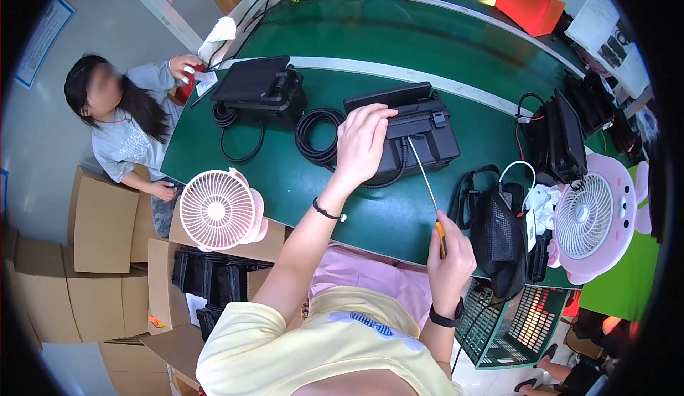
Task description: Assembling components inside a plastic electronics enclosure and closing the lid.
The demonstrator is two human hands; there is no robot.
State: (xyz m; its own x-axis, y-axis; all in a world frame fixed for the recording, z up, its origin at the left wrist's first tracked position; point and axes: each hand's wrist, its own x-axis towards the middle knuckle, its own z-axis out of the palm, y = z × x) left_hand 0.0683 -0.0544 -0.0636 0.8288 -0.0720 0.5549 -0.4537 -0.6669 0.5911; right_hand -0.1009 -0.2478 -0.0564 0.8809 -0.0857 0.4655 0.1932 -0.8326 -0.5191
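Checker: Step in hand? How to do it well?

Me: My read: screwdriver work on the blk case (440, 143). R hand (451, 253) drives, L hand (362, 143) steadies. Best practice: blade seated full depth, shaft in line w/ the fastener, push first, then twist, small turns. Main risk, I'd say: a slip that nicks the lead or scuffs the shell. So L fingers kept clear of the blade's line, palm pressure even.

Checker: Fingers & items, near to far, pls.

Me: Item 1: R hand, near side of case, apart from it. Fingers clamped on the yellow-orange handle of the screwdriver (440, 239); thin shaft slants up-left to the case.

Item 2: mesh bag, blk (499, 236), near side, R of case.

Item 3: L hand, on the case's L part. Fingers long, slightly bent, close tog., laid over the top, not wrapped round it AFAICT. Pressure: can't tell.

Item 4: case itself, under L fingers, beyond R fingers; only the screwdriver bridges R hand & case. Tip by the dark lead (404, 159) on its near side; seated or merely touching, can't tell.

Item 5: cable coil, blk (308, 143), just L of case.

Item 6: second blk case (285, 100), farther L of the first, beyond the coil.
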